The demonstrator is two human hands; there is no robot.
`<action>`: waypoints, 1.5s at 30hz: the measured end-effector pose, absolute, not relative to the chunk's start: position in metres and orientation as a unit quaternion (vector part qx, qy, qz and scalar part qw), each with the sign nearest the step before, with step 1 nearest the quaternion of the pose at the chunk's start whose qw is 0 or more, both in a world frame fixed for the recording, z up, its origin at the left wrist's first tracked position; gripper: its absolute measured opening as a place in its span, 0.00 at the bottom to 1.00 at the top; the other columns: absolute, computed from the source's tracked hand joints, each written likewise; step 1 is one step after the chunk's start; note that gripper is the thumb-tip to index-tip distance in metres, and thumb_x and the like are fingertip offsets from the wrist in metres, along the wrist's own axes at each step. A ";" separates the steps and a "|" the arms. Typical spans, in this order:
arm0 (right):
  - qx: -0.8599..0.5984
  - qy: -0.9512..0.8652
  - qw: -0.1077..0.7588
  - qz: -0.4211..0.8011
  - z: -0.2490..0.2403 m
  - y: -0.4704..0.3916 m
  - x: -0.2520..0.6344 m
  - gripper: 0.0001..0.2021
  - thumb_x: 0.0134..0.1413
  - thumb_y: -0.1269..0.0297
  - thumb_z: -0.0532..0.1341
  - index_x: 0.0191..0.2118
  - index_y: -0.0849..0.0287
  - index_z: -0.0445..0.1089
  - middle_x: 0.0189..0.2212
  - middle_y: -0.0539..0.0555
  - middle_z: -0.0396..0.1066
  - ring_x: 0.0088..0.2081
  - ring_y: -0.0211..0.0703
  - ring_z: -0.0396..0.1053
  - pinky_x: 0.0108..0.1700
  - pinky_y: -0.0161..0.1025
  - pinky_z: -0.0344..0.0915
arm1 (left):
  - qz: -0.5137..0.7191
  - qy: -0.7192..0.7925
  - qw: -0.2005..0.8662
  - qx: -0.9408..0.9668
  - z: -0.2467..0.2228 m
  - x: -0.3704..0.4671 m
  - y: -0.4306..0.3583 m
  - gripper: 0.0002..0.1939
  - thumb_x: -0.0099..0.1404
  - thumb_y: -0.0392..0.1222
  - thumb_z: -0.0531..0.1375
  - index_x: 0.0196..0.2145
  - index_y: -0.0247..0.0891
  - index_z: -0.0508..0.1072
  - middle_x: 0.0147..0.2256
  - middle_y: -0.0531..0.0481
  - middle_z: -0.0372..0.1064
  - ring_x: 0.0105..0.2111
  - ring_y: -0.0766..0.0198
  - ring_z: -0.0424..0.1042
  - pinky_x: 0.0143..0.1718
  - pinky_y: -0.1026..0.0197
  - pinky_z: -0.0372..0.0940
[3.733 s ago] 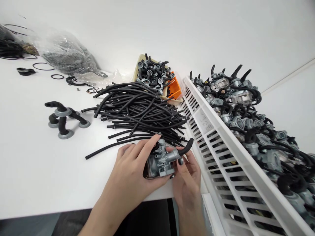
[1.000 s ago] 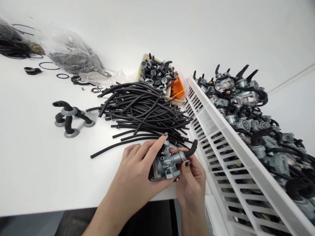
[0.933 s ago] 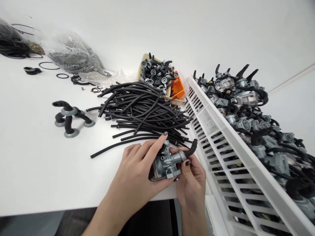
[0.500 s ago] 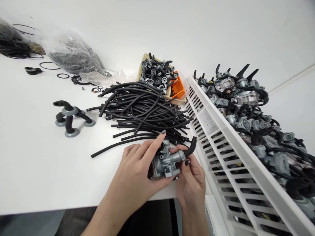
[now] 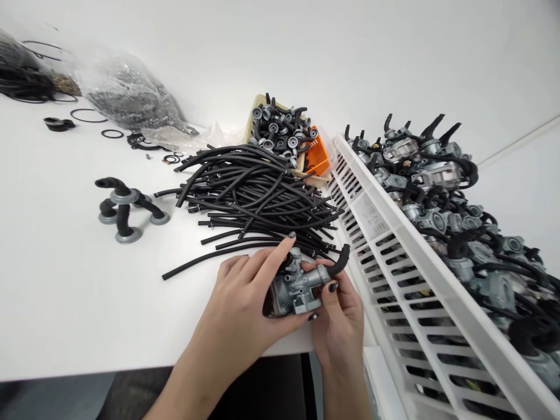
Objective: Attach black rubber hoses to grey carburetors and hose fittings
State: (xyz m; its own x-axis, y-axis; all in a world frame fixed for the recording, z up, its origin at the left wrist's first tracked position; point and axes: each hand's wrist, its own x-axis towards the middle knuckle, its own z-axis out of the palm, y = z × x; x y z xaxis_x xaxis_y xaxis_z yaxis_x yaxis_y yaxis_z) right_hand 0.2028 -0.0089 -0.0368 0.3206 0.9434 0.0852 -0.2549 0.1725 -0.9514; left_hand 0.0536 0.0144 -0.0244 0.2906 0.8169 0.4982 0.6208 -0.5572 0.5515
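Note:
Near the table's front edge I hold a grey metal carburetor [image 5: 292, 289] in both hands. My left hand [image 5: 245, 297] wraps round its left side, thumb along the bottom and index finger stretched over the top. My right hand [image 5: 341, 312] grips its right end, the thumb just below the bent black rubber boot [image 5: 339, 261] that sticks out there. Parts of the carburetor are hidden behind my fingers. Just beyond my hands lies a pile of black rubber hoses [image 5: 254, 192], some with small clips.
On the right a white slatted crate [image 5: 385, 256] is heaped with carburetors [image 5: 437, 175]. Several capped elbow boots [image 5: 125, 204] stand at left. At the back are a cream bin [image 5: 254, 116] of similar pieces, an orange box [image 5: 318, 154] and a plastic bag [image 5: 126, 93] of parts.

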 end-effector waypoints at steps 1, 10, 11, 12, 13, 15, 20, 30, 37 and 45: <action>-0.459 -0.372 0.669 0.450 -0.037 -0.009 0.203 0.13 0.55 0.54 0.65 0.44 0.54 0.74 0.39 0.55 0.78 0.42 0.49 0.74 0.45 0.46 0.69 | 0.391 0.451 0.117 0.794 -0.024 0.054 0.014 0.40 0.59 0.51 0.63 0.64 0.43 0.52 0.54 0.44 0.69 0.48 0.53 0.70 0.49 0.53 0.59; -0.427 -0.347 0.668 0.500 -0.037 -0.007 0.203 0.11 0.54 0.55 0.66 0.40 0.54 0.74 0.34 0.55 0.78 0.36 0.45 0.74 0.40 0.41 0.70 | 0.438 0.444 0.053 0.780 -0.018 0.053 0.008 0.33 0.56 0.47 0.64 0.58 0.37 0.62 0.47 0.43 0.76 0.42 0.55 0.76 0.52 0.50 0.55; -0.420 -0.343 0.668 0.510 -0.036 -0.007 0.204 0.11 0.53 0.55 0.67 0.39 0.54 0.75 0.34 0.54 0.78 0.37 0.45 0.74 0.40 0.41 0.70 | 0.443 0.443 0.051 0.778 -0.018 0.053 0.007 0.33 0.56 0.47 0.64 0.57 0.37 0.63 0.46 0.44 0.76 0.42 0.55 0.76 0.52 0.50 0.55; -0.415 -0.337 0.666 0.519 -0.035 -0.007 0.205 0.10 0.53 0.56 0.67 0.39 0.54 0.76 0.35 0.54 0.78 0.38 0.45 0.75 0.41 0.41 0.70 | 0.447 0.443 0.049 0.775 -0.017 0.053 0.007 0.32 0.55 0.46 0.64 0.56 0.36 0.64 0.45 0.44 0.77 0.41 0.55 0.76 0.52 0.50 0.55; -0.412 -0.331 0.665 0.528 -0.035 -0.007 0.205 0.10 0.52 0.56 0.68 0.38 0.53 0.76 0.36 0.53 0.78 0.39 0.45 0.74 0.43 0.41 0.70 | 0.451 0.444 0.050 0.773 -0.017 0.053 0.007 0.32 0.54 0.46 0.64 0.55 0.35 0.65 0.44 0.44 0.77 0.40 0.56 0.77 0.51 0.50 0.56; -0.413 -0.315 0.665 0.537 -0.033 -0.008 0.207 0.10 0.50 0.55 0.69 0.38 0.52 0.77 0.39 0.53 0.78 0.43 0.45 0.74 0.46 0.40 0.69 | 0.455 0.446 0.053 0.769 -0.017 0.053 0.007 0.31 0.54 0.46 0.64 0.55 0.34 0.66 0.43 0.44 0.77 0.39 0.56 0.77 0.51 0.51 0.56; -0.430 -0.306 0.664 0.529 -0.032 -0.009 0.208 0.10 0.51 0.55 0.68 0.38 0.51 0.78 0.41 0.53 0.77 0.37 0.41 0.73 0.39 0.36 0.68 | 0.454 0.452 0.045 0.767 -0.017 0.054 0.008 0.30 0.53 0.45 0.64 0.53 0.34 0.67 0.41 0.44 0.78 0.37 0.56 0.77 0.51 0.50 0.56; -0.443 -0.323 0.643 0.535 -0.032 -0.009 0.207 0.10 0.52 0.57 0.68 0.39 0.54 0.78 0.36 0.54 0.77 0.36 0.41 0.72 0.38 0.35 0.68 | 0.456 0.453 0.043 0.765 -0.016 0.054 0.008 0.29 0.53 0.45 0.64 0.52 0.35 0.67 0.42 0.44 0.78 0.37 0.56 0.78 0.52 0.49 0.56; -0.453 -0.320 0.641 0.531 -0.032 -0.008 0.207 0.12 0.51 0.55 0.68 0.40 0.55 0.78 0.35 0.55 0.78 0.36 0.44 0.74 0.38 0.38 0.69 | 0.459 0.458 0.046 0.760 -0.017 0.054 0.007 0.29 0.52 0.44 0.64 0.52 0.35 0.68 0.41 0.45 0.78 0.37 0.56 0.78 0.52 0.49 0.56; -0.455 -0.320 0.643 0.527 -0.030 -0.008 0.207 0.12 0.49 0.56 0.70 0.39 0.53 0.79 0.37 0.55 0.79 0.39 0.45 0.75 0.40 0.38 0.70 | 0.459 0.464 0.050 0.757 -0.017 0.053 0.006 0.30 0.52 0.44 0.64 0.52 0.37 0.67 0.42 0.45 0.78 0.38 0.56 0.78 0.52 0.49 0.56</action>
State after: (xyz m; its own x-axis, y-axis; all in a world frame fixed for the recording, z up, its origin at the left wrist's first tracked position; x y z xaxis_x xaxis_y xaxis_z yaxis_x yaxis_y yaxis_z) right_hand 0.2073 -0.0083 -0.0304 0.2404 0.9683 -0.0681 -0.3856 0.0309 -0.9222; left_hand 0.0530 0.0062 -0.0167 0.1496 0.7469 0.6479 0.6557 -0.5654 0.5004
